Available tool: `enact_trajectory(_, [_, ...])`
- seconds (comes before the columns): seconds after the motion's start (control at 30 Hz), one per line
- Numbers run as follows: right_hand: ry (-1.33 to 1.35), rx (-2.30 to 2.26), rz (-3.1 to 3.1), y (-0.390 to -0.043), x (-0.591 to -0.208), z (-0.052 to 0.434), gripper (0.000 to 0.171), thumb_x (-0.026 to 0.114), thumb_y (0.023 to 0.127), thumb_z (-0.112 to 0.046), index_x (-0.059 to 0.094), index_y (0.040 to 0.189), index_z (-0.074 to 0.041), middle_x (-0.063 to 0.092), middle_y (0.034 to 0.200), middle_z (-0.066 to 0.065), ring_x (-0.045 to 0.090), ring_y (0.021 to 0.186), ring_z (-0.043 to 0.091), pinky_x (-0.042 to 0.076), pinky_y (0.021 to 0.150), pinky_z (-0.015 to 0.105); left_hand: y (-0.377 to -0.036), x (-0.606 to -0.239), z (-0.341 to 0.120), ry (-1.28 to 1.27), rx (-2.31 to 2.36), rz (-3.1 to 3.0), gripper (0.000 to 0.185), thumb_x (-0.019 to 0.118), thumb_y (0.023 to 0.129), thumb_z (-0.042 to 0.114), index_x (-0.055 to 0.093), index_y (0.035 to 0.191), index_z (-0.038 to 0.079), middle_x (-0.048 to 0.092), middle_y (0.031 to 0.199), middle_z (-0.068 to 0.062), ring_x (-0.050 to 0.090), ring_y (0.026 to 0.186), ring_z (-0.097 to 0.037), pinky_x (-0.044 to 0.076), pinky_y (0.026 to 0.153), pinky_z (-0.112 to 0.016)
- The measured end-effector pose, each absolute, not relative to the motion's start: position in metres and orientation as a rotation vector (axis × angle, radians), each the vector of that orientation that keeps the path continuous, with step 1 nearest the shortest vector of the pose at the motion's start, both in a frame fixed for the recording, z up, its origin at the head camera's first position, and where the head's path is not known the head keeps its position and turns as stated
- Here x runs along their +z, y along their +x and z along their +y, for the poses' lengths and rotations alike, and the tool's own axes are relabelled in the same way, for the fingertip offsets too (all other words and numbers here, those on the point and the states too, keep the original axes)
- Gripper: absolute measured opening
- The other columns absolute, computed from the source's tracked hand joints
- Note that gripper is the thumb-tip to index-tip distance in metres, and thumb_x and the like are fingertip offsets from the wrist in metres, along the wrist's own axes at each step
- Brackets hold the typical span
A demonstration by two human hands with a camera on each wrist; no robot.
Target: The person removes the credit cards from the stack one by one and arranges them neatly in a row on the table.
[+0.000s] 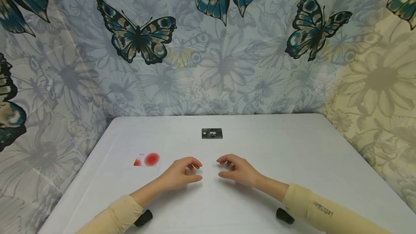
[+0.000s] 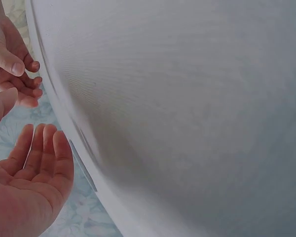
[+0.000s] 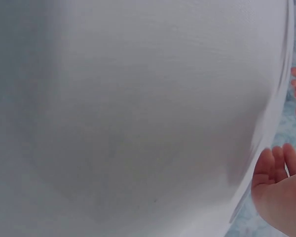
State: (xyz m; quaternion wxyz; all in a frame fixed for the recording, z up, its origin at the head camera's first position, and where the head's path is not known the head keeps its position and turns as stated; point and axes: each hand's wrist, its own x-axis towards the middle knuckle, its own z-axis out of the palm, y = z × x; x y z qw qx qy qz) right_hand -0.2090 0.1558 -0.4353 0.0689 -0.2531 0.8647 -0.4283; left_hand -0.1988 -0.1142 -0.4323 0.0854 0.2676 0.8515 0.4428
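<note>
Both hands hover over the white table, facing each other with a gap between their fingertips. My left hand (image 1: 182, 173) has loosely bent fingers and holds nothing. Opposite it, my right hand (image 1: 239, 170) is relaxed in the same way, its thumb apart from the fingers. A black card marked "Vip" (image 1: 212, 133) lies flat beyond the hands, near the table's far edge. To the left of my left hand lies a clear card with a red disc (image 1: 151, 159) printed on it. In the left wrist view the left palm (image 2: 32, 192) shows with slightly bent fingers.
The white-covered table (image 1: 260, 136) reaches back to a butterfly-patterned cloth backdrop (image 1: 224, 64). Dark devices are strapped at the wrists, one below the left sleeve (image 1: 143, 218) and a black one (image 1: 285, 216) beside the right sleeve.
</note>
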Motion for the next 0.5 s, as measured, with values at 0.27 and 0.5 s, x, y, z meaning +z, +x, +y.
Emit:
enact_trajectory(0.27, [-0.797,-1.273,2.644,-0.216,-0.436,0.164,0.038,0.077,0.085,-0.019,0.064,0.118,-0.008,0.064,0.11,0.004,0.055,0.095,0.023,0.048,0.08,0.031,-0.204,-0.43,-0.107,0.809,1.318,2.559,0.036,0.077,0.085,0.021,0.063,0.113,0.005,0.064,0.105,-0.006,0.06,0.092,-0.02,0.051,0.076,-0.027])
enact_trajectory(0.5, [-0.815,-1.258,2.668,-0.225,-0.44,0.168,0.036,0.077,0.085,-0.018,0.064,0.117,-0.007,0.064,0.107,0.006,0.054,0.091,0.023,0.048,0.074,0.029,-0.214,-0.43,-0.101,0.819,1.292,2.589,0.035,0.077,0.084,0.02,0.063,0.112,0.004,0.064,0.104,-0.007,0.06,0.09,-0.02,0.051,0.076,-0.027])
